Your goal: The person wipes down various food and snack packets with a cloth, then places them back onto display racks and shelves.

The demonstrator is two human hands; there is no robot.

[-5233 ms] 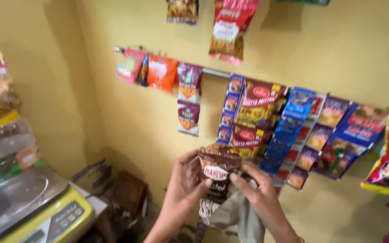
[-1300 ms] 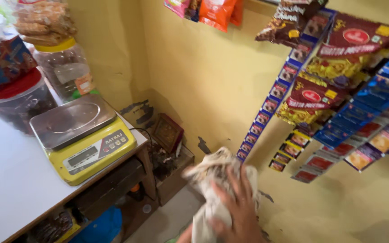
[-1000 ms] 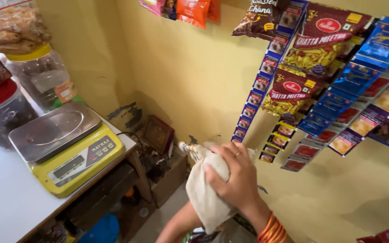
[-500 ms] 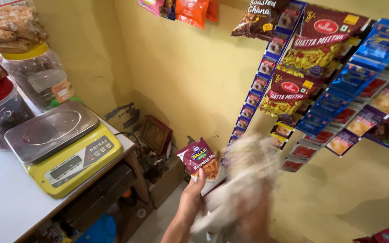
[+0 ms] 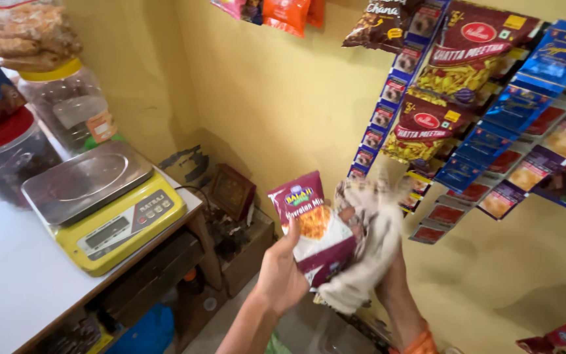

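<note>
Your left hand point(image 5: 282, 278) gripped a maroon snack packet point(image 5: 312, 226) while your right hand point(image 5: 388, 275), mostly hidden, rubbed a blurred white cloth point(image 5: 368, 249) against it.

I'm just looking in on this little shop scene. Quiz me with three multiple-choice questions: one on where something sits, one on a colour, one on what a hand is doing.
1. Where is the weighing scale?
A. on the white counter at left
B. hung on the wall
C. on the floor

2. What colour is the scale's body?
A. blue
B. yellow
C. black

3. What is the left hand doing?
A. resting empty on the counter
B. pressing the scale's buttons
C. holding up a maroon and white snack packet

Answers:
1. A, it stands on the counter by the jars.
2. B, yellow under the steel pan.
3. C, its thumb lies across the packet's front, while the right hand grips a whitish cloth beside it.
</note>
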